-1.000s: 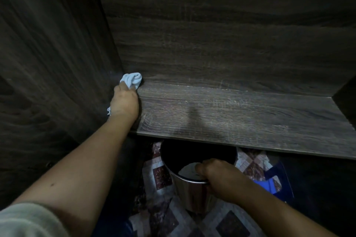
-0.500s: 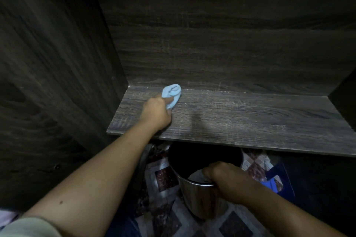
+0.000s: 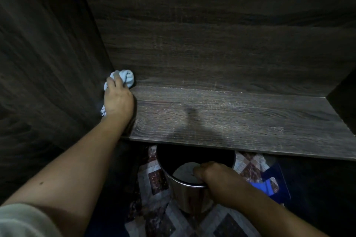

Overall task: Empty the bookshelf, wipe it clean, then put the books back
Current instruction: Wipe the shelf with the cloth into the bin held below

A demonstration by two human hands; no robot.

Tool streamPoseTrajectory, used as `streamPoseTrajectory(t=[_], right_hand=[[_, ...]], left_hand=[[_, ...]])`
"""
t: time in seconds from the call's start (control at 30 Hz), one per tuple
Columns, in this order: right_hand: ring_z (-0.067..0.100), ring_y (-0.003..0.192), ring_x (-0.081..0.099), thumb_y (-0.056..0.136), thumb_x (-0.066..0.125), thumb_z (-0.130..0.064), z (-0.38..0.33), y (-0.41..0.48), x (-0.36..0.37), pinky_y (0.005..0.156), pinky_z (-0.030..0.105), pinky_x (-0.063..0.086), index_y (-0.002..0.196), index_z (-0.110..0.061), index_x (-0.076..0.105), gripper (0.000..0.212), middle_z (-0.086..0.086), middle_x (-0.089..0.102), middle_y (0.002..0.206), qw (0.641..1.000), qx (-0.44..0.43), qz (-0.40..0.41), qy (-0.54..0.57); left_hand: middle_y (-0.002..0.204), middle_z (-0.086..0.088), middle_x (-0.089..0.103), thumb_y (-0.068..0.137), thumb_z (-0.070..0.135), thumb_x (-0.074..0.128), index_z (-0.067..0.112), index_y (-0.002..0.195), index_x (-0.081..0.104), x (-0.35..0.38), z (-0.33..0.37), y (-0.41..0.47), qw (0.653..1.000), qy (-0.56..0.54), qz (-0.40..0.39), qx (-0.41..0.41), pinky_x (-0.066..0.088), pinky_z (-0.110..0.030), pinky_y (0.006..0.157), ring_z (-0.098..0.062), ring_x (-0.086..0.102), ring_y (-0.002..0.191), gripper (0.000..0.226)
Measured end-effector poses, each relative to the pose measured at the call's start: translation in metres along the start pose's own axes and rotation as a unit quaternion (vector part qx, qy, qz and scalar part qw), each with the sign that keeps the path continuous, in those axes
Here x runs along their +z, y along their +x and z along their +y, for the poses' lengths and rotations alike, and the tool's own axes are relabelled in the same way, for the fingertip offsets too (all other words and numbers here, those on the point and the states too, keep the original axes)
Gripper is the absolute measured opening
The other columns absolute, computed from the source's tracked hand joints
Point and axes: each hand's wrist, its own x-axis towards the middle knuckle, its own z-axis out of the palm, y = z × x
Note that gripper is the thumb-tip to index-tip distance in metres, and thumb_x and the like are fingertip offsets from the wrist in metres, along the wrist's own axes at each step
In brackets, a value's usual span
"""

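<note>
At ten o'clock in the head view, in the back-left corner of the shelf board [image 3: 240, 121], my left hand [image 3: 118, 100] grips a bunched pale-blue cloth [image 3: 126, 77]. The fingers curl over it and the cloth is jammed into the seam where the side panel [image 3: 48, 63] meets the back panel [image 3: 212, 44].

My right hand [image 3: 213, 176] is at six o'clock, below the board's front edge, with its fingers hooked over the rim of a steel bucket [image 3: 189, 198] standing on the patterned floor [image 3: 159, 179]. There's something pale inside the bucket, and I can't tell what it is. No books are in view.

I judge this as the wipe stage, with restocking not yet begun. Pale dusty streaks run toward three o'clock, so most of the board looks unwiped.

Doing it well:
- Flatten the cloth instead of balling it, or it will likely skip the seam.
- Wipe the side and back panels first, so dust drops onto unwiped board.
- Make one long pass along the back seam from nine to three o'clock, then overlapping passes coming toward six.
- Sweep the dust off the front edge toward the bucket, not back into the corner.
- Keep my weight off the rim, since the bucket could tip.
</note>
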Motion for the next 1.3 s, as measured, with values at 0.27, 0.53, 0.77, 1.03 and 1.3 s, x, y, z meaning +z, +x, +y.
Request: streamPoseTrajectory(t=[0.27,0.53,0.77,1.03,1.3], right_hand=[[0.028,0.116,0.054,0.082,0.055,-0.007,0.008,-0.008,0.0,0.087,0.029,0.042,0.118,-0.015,0.058,0.037,0.01,0.057,0.124,1.0,0.0,-0.001,0.023],[0.03,0.113,0.055,0.086,0.054,-0.014,0.008,-0.015,0.003,0.089,0.032,0.044,0.115,-0.015,0.058,0.029,0.01,0.057,0.119,0.999,-0.009,0.004,0.033],[0.029,0.111,0.056,0.087,0.055,-0.011,0.009,-0.012,0.002,0.087,0.031,0.045,0.122,-0.016,0.056,0.036,0.01,0.057,0.119,1.0,-0.011,0.017,0.012],[0.028,0.115,0.054,0.087,0.054,-0.016,0.013,-0.014,-0.007,0.089,0.03,0.043,0.118,-0.016,0.058,0.031,0.009,0.057,0.123,1.0,-0.004,0.013,0.004],[0.03,0.11,0.056,0.085,0.053,-0.013,0.013,-0.014,-0.007,0.086,0.033,0.047,0.113,-0.013,0.058,0.028,0.01,0.058,0.117,1.0,-0.002,0.012,0.009]], left_hand=[[0.136,-0.023,0.04,0.085,0.027,0.055,-0.002,0.133,0.042,-0.023,0.024,0.026,0.97,-0.159,-0.117,-0.139,0.039,-0.044,0.1,-0.039,0.043,0.117,0.057],[0.132,-0.006,0.057,0.082,0.016,0.065,0.027,0.121,0.066,-0.045,0.043,-0.009,0.923,-0.348,-0.104,-0.124,0.045,-0.03,0.096,-0.026,0.057,0.115,0.04],[0.138,0.002,0.053,0.087,0.016,0.059,0.024,0.116,0.07,-0.061,0.126,-0.032,0.894,-0.428,-0.12,0.058,0.04,-0.023,0.103,-0.021,0.054,0.12,0.032],[0.132,-0.005,0.057,0.084,0.003,0.058,0.011,0.106,0.074,-0.068,0.063,-0.015,0.875,-0.48,0.026,-0.064,0.031,-0.008,0.093,-0.024,0.055,0.117,0.029],[0.148,-0.018,0.032,0.086,-0.003,0.051,-0.005,0.122,0.058,-0.018,0.007,-0.021,0.983,-0.154,0.023,-0.102,0.034,-0.045,0.099,-0.044,0.038,0.117,0.037]])
